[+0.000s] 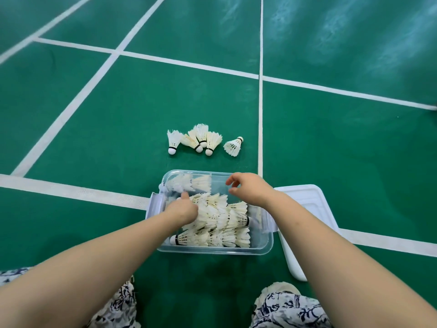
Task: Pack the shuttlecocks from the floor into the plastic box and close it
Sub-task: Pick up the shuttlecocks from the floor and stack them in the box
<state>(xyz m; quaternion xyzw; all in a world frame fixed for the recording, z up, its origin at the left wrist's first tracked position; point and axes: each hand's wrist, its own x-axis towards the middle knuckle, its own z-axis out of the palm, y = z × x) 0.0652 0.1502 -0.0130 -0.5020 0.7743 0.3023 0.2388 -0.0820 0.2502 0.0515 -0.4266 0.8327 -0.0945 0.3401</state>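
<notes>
Closest to me is patterned fabric [290,311] over both knees, and past it the two bare forearms reach out to the plastic box [212,251], which sits on the green floor [106,143] straight ahead. It is clear, thin-walled and round-cornered, with latch flaps at its ends. The packed shuttlecocks [224,223] lie in nested rows on their sides, and one dark-banded cork shows at the near left. My left hand [183,209] rests on those feathers with one finger straight, pointing away. The other fingers are buried in the pile, so I cannot tell whether they grip anything. My right hand [250,188] hovers over the far right corner with its fingers loosely curled, holding nothing. The white lid [307,202] lies flat just beside the box on the right, smooth and slightly raised at its rim. I judge this a settling step, so I would press gently along the feather skirts, not across them. The vanes look stiff but brittle, and crushing them would spoil the nesting. I would also keep the far strip free for what remains. Beyond the box, five loose shuttlecocks [201,140] wait on the floor, four clustered with their round corks toward me and a single shuttlecock [233,146] apart on the right. I would slide each one cork first into a row's open skirt. The floor has a matte sheen, crossed by white court lines [71,192].
</notes>
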